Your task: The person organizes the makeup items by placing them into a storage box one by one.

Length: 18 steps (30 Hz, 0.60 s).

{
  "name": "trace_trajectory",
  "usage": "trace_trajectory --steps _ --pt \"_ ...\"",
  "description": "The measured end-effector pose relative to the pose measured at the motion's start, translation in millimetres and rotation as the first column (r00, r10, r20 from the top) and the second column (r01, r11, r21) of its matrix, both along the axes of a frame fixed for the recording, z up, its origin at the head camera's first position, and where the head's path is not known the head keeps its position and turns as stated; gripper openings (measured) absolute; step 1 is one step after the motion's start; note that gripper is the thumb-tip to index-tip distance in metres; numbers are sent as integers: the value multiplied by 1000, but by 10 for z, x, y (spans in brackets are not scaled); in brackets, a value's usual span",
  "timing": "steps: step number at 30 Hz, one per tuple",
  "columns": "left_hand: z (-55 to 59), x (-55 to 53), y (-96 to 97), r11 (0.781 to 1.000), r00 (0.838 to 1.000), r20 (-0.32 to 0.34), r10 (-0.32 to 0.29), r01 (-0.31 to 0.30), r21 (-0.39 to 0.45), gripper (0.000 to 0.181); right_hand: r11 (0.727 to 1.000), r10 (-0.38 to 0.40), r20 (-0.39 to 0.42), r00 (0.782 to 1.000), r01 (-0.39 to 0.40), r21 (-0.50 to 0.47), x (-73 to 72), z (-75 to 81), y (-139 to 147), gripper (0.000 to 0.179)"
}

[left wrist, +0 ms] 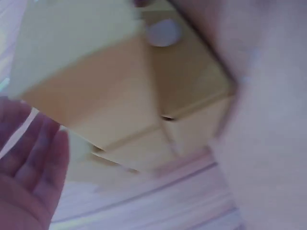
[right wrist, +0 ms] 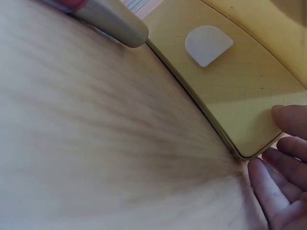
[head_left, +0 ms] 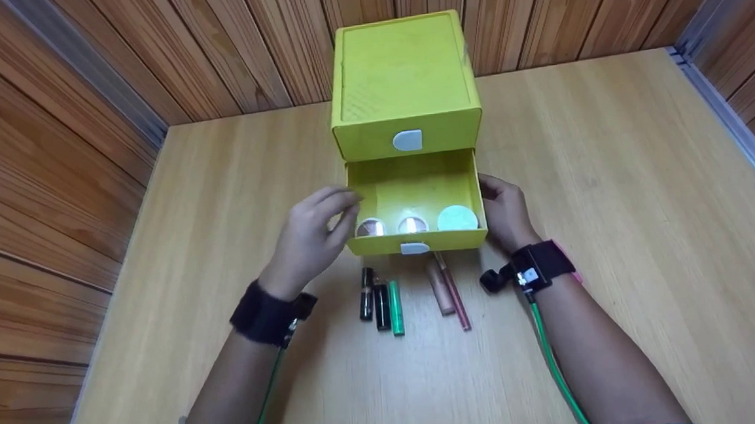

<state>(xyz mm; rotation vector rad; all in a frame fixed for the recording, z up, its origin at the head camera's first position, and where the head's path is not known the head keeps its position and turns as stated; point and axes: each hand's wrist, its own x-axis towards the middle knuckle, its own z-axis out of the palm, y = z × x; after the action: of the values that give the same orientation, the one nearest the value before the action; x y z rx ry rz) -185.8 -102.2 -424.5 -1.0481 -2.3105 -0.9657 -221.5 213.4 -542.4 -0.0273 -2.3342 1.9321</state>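
A yellow two-tier drawer box (head_left: 402, 73) has its lower drawer (head_left: 379, 246) pulled out. Along the drawer's front lie two round clear-topped compacts (head_left: 370, 227) and a pale green round disc (head_left: 458, 218). My left hand (head_left: 313, 239) is at the drawer's left side, fingertips right at the rim; its fingers (left wrist: 55, 158) are loosely extended beside the box in the left wrist view, with nothing between them. My right hand (head_left: 510, 212) holds the drawer's right front corner. In the right wrist view its thumb (right wrist: 290, 120) lies on the front panel (right wrist: 225, 91), the other fingers round the side.
In front of the drawer lie several makeup tubes: black ones (head_left: 382, 307) and a green one (head_left: 396, 309) on the left, a pinkish tube (head_left: 441, 290) and a slim mauve one (head_left: 458, 302) on the right. Wood-panelled walls (head_left: 223, 44) enclose the table (head_left: 612, 191).
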Motion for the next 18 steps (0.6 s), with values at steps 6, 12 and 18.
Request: trace_trajectory --steps 6,12,18 --pt "-299 150 -270 991 990 36 133 -134 19 15 993 1 -5 1000 0 119 32 202 60 41" --pt "-424 224 -310 994 992 79 100 -96 -51 18 963 -62 -25 998 66 260 218 667 207 35" --pt "-451 223 -270 991 998 -4 61 -61 -122 21 879 54 -111 992 5 476 568 985 292 22"
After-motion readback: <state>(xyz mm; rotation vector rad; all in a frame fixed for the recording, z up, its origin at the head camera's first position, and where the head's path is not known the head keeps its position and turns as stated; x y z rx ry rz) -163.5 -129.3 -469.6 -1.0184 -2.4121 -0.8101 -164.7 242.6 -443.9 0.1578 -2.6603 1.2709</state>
